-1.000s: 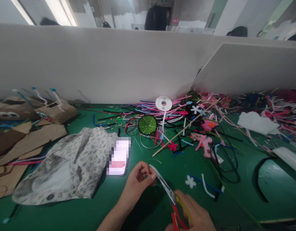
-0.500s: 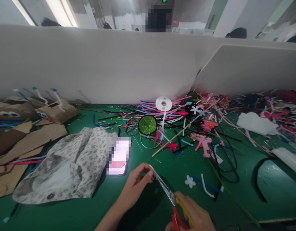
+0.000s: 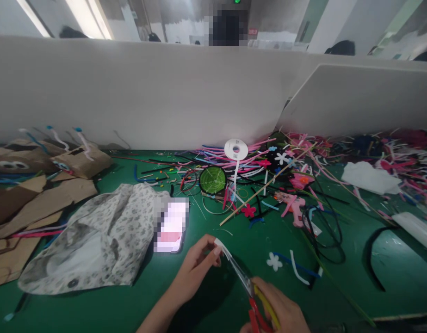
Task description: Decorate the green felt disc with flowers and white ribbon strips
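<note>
Now the left hand (image 3: 196, 260) pinches a white strip (image 3: 219, 242) at the tip of scissors (image 3: 239, 271) clasped by the right hand (image 3: 281, 311).

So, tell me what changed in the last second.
The left hand straightened its fingers toward the scissors tip, where it pinches a small white strip. The right hand kept its grip on the handles. The phone and patterned cloth stayed put.

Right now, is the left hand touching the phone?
No, the left hand pinches a white strip at the scissors' tip, apart from the phone.
</note>
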Available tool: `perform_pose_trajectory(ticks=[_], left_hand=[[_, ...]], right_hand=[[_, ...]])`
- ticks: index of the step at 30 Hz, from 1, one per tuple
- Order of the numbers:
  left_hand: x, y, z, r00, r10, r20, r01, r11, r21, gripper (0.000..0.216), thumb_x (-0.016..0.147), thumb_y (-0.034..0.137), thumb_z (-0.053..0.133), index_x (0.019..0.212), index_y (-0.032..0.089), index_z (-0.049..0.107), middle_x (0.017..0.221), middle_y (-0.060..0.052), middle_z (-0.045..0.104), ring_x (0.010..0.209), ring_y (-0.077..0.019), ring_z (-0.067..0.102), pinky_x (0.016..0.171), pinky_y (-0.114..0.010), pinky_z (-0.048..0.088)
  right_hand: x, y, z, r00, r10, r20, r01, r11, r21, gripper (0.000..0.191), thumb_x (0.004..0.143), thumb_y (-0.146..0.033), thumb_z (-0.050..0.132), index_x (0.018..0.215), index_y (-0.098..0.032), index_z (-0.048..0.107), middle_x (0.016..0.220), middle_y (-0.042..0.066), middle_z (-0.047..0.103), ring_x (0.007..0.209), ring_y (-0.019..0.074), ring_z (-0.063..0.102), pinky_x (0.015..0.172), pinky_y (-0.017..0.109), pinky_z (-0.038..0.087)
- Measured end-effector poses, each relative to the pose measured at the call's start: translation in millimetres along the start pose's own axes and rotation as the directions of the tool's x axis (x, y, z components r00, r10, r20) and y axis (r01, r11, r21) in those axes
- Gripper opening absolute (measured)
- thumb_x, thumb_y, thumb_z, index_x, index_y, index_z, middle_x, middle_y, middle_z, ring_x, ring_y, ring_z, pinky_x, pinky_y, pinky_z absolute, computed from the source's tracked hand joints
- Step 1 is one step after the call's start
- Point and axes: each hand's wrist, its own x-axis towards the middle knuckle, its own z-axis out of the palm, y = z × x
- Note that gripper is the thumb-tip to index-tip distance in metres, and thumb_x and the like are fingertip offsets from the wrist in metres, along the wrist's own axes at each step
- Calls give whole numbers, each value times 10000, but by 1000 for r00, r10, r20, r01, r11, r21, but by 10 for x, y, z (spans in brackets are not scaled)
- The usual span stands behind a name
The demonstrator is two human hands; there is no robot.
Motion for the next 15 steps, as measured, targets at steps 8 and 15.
perform_pose_trajectory(ticks=[8, 15], left_hand=[[17, 6, -29, 999, -1, 52, 3, 999, -34, 193, 897, 363, 528, 880, 180, 589, 801, 1, 551, 725, -123, 534, 692, -245, 449], [29, 40, -94, 992, -64, 106, 65, 998, -4, 186, 861, 366, 584, 883, 184, 614, 817, -5, 576, 751, -132, 550, 700, -250, 455]], right_hand=[[55, -26, -99, 987, 19, 160, -43, 988, 148, 676, 656, -187, 689, 1314, -191, 536, 1222, 120, 639, 1068, 271, 636, 822, 236, 543], [86, -17, -99, 989, 7, 146, -35, 982, 185, 663, 630, -212, 717, 1277, -180, 575, 1198, 128, 652, 1051, 285, 644, 838, 278, 544]])
